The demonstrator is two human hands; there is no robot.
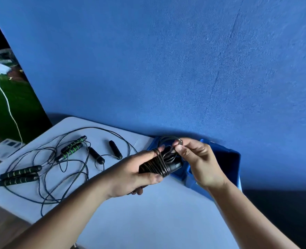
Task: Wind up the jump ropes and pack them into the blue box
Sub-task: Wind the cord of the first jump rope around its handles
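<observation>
Tangled jump ropes (71,147) lie on the white table (148,221), toward its left.

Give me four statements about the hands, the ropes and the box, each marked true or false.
1. The left hand holds a rope bundle wound round its handles. True.
2. Several unwound ropes lie on the table. True.
3. One hand rests flat on the table. False: the right hand pinches the bundle's cord.
4. The bundle is already packed away. False: both hands hold it beside the blue box.
</observation>
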